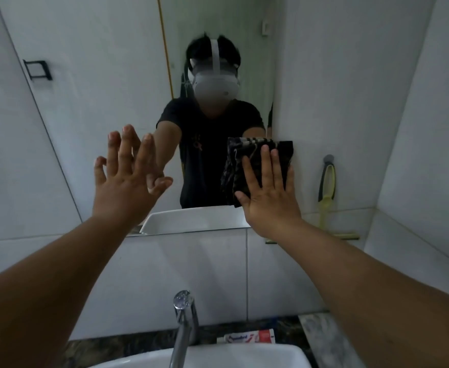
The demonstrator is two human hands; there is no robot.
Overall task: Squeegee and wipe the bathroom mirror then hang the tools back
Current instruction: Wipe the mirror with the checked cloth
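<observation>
Mirror (127,75) cleaning is seen from the basin: nearest the camera, the white sink (218,357) rim fills the bottom edge with a chrome tap (183,325) rising from its middle, and a toothpaste tube (247,336) lies on the dark counter just behind it, against the tiled wall. Both bare forearms reach over the tap toward the glass. The left hand (123,179) has its fingers straight and spread, holding nothing, fingertips meeting their reflection on the mirror. The right hand (267,189) presses flat, fingers straight, on a dark patterned cloth (238,158) held against the glass at the mirror's lower right corner; the cloth's right edge laps past the mirror's right edge onto the wall tile, and its bottom sits just above the mirror's lower edge. Beyond that edge, a yellow-green squeegee (327,197) hangs from a grey wall hook (328,158), blade down, well apart from the cloth. Open glass spreads above and left of both hands.
</observation>
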